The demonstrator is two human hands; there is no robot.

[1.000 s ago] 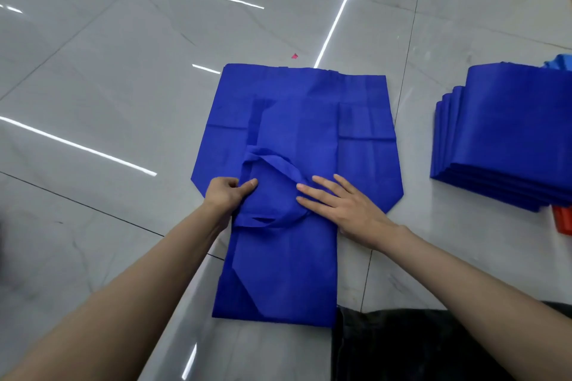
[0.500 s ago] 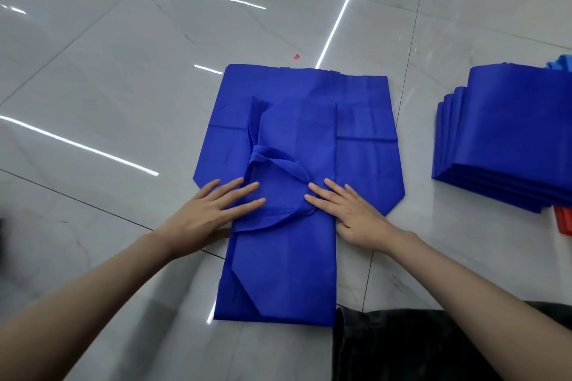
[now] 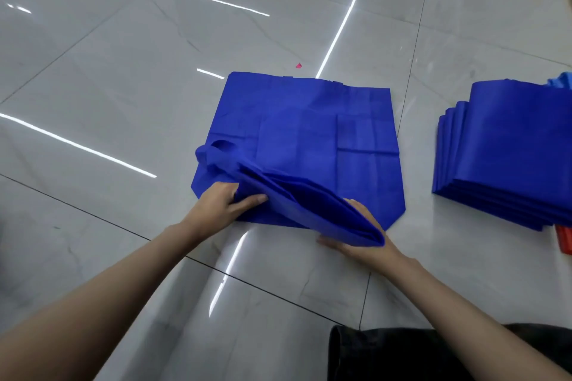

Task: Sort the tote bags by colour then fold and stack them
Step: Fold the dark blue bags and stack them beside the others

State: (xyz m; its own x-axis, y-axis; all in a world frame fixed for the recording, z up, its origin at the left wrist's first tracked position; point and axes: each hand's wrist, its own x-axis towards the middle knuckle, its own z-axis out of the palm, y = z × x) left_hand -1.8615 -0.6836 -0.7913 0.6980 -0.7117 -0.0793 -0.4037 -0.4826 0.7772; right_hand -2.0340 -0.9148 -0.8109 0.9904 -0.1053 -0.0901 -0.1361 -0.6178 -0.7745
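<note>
- Tote bag (image 3: 309, 120): blue, flat on the floor (image 3: 123, 71), near section raised and doubled over.
- Left hand (image 3: 219, 207): pinches the fold's left end.
- Right hand (image 3: 371, 254): curled round the fold's right end.
- Folded blue stack (image 3: 510, 148): right, apart.

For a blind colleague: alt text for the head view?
A person's left hand and right hand lift the doubled near end of a royal-blue fabric tote bag off a grey tiled floor. A stack of folded blue tote bags lies to its right.
</note>
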